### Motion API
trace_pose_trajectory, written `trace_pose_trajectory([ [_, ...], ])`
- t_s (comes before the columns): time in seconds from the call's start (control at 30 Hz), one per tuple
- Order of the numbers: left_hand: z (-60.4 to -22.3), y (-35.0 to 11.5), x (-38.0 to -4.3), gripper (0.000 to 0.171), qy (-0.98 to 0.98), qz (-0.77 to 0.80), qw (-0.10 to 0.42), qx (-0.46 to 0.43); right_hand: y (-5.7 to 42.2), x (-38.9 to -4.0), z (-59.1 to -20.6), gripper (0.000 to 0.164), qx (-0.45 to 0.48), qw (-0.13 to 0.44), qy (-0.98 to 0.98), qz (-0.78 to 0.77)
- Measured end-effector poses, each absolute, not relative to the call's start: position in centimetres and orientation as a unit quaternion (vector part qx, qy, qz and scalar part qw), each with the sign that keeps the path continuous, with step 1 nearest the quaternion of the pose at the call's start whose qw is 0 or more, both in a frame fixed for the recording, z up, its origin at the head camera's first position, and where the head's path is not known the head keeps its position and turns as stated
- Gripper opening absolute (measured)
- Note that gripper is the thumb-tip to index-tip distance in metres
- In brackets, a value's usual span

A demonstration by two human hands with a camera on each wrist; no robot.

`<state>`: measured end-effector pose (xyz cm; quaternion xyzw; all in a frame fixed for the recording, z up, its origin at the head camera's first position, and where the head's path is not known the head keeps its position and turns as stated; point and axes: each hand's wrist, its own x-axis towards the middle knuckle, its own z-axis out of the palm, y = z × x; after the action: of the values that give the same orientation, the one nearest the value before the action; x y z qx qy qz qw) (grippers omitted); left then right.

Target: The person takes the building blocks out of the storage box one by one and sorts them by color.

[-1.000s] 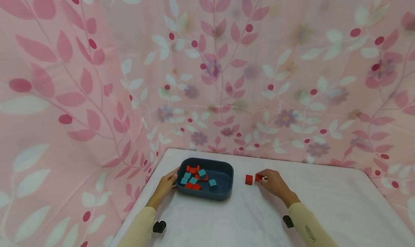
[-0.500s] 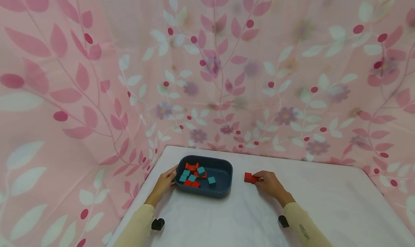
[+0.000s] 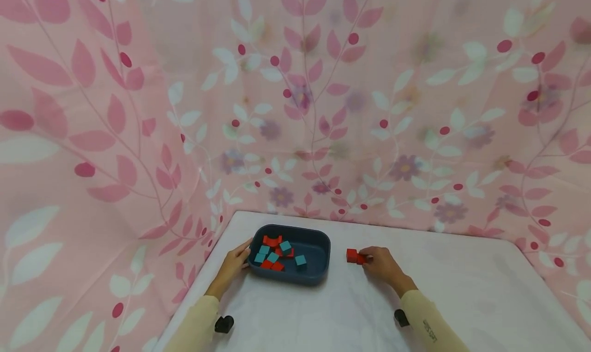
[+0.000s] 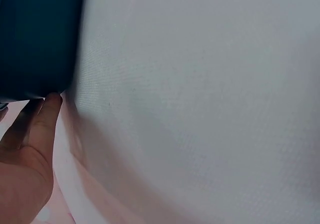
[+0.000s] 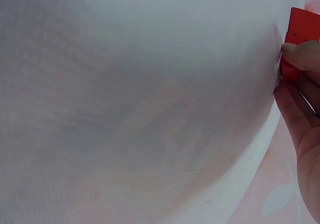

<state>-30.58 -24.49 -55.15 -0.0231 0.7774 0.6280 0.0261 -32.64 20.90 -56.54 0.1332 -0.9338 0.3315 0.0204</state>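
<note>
cream cloth sleeves cover my forearms at the near edge, with a small black device at my left wrist and another at my right. white cloth spreads under everything. on the left, my left hand lies along the left end of a dark blue, rounded rectangular tray, its fingers extended and touching the wall. on the right, my right hand pinches a small red block between thumb and fingers, which hide most of its shape. a red cube sits just left of it, seemingly touching, to the right of the tray. inside the tray, two red pieces lie nearest, then five teal cubes, one partly covering another red piece, and a red arch-shaped block at the far left. beyond the table hangs a pink fabric curtain printed with leaves and flowers.
</note>
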Motion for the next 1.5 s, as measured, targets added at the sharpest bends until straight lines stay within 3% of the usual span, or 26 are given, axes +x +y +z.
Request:
trace_pose_trajectory([
  [0.33,-54.2,-25.4,-31.2,0.044,0.787,0.616,0.023,-0.032,18.3,-34.5,-52.8,0.042,0.147,0.026,-0.932,0.33],
  [0.6,-54.2,-25.7,-31.1,0.044,0.772,0.634,0.018,-0.033,12.5,-36.1,-50.5,0.036,0.257,0.075,-0.905,0.331],
  [1.0,-55.2,-25.2,-31.3,0.044,0.767,0.641,0.022,-0.019,5.9,-37.0,-51.1,0.035,0.312,0.033,-0.9,0.302],
  [1.5,-56.3,-24.9,-30.9,0.044,0.753,0.657,0.04,-0.02,1.9,-36.9,-54.7,0.038,0.249,-0.009,-0.915,0.317],
])
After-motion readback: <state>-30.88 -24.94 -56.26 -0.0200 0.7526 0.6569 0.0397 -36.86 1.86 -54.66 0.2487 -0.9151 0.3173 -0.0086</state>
